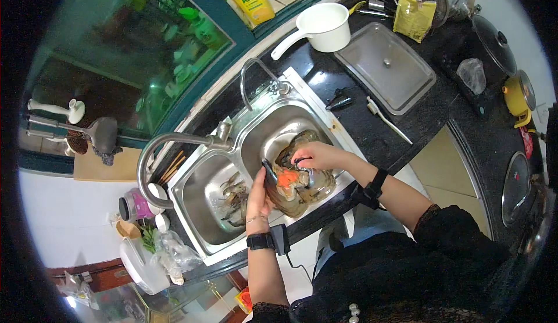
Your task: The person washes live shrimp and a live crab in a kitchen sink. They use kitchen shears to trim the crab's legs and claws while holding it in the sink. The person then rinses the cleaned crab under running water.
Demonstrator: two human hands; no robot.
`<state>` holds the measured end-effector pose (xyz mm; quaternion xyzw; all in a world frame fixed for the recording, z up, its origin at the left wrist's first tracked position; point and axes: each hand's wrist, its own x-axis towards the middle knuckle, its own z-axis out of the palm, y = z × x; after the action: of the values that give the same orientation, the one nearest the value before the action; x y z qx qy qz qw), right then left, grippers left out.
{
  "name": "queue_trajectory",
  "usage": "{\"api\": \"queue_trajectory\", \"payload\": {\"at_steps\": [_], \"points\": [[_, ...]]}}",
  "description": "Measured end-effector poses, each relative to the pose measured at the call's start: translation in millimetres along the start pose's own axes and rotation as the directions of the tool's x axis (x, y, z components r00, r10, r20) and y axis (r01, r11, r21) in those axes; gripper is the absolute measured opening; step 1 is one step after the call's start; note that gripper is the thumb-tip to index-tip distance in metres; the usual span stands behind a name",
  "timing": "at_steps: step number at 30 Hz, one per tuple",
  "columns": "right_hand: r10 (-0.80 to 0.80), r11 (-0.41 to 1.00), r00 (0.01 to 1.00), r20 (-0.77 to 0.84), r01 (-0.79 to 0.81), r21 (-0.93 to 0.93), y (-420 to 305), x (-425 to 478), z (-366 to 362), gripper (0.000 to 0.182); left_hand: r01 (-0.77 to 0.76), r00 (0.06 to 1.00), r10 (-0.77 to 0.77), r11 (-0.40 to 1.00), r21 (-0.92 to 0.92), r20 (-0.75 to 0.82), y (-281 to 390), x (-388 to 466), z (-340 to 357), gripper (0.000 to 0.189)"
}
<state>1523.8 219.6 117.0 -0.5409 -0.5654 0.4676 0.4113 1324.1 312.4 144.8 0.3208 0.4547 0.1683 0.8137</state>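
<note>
A large opened bivalve shell (292,209) with brown, frilled flesh lies over the near edge of the right sink bowl (257,126). Bright orange flesh (287,178) shows in its middle. My left hand (258,195) grips the shell's left side, fingers partly hidden beneath it. Above the flesh, my right hand (316,155) has its fingers closed around a small dark object (301,160), mostly covered by the fingers. Behind that hand, more brown shell or flesh (305,137) rests in the bowl. Greyish-brown soft pieces (235,198) lie in the left sink bowl (192,196).
A curved faucet (150,157) arches over the left bowl; a thinner tap (244,74) stands behind. On the black counter sit a white dipper (324,26), a lidded tray (386,65), a brush (388,120) and a dark shell-like object (340,100). Plastic bags (176,251) crowd the left end.
</note>
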Motion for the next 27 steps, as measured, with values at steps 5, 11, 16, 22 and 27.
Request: {"api": "queue_trajectory", "payload": {"at_steps": [5,11,16,22,27], "points": [[0.153,0.986,0.986,-0.065,-0.157,-0.064,5.9,-8.5,-3.5,0.022,0.230,0.972,-0.220,0.961,-0.155,0.077,-30.0,9.6,-0.7,0.026],[0.011,0.977,0.991,-0.134,-0.039,-0.210,25.9,-24.0,-16.0,0.021,0.227,0.956,-0.214,0.973,-0.047,0.199,-40.2,2.1,12.2,0.036],[0.042,0.971,0.993,-0.108,-0.066,-0.231,26.4,-28.3,-25.2,0.022,0.124,0.947,-0.128,0.992,0.033,0.293,-35.3,-6.0,27.3,0.050],[0.064,0.966,0.991,-0.114,-0.090,-0.244,18.3,-24.2,-26.0,0.021,-0.007,0.981,-0.029,0.982,0.187,0.191,-34.5,-11.6,39.6,0.053],[-0.023,0.989,0.995,-0.096,0.008,-0.145,17.8,-13.3,-23.7,0.022,-0.184,0.978,0.128,0.898,0.399,0.164,-38.9,-7.7,29.1,0.047]]}}
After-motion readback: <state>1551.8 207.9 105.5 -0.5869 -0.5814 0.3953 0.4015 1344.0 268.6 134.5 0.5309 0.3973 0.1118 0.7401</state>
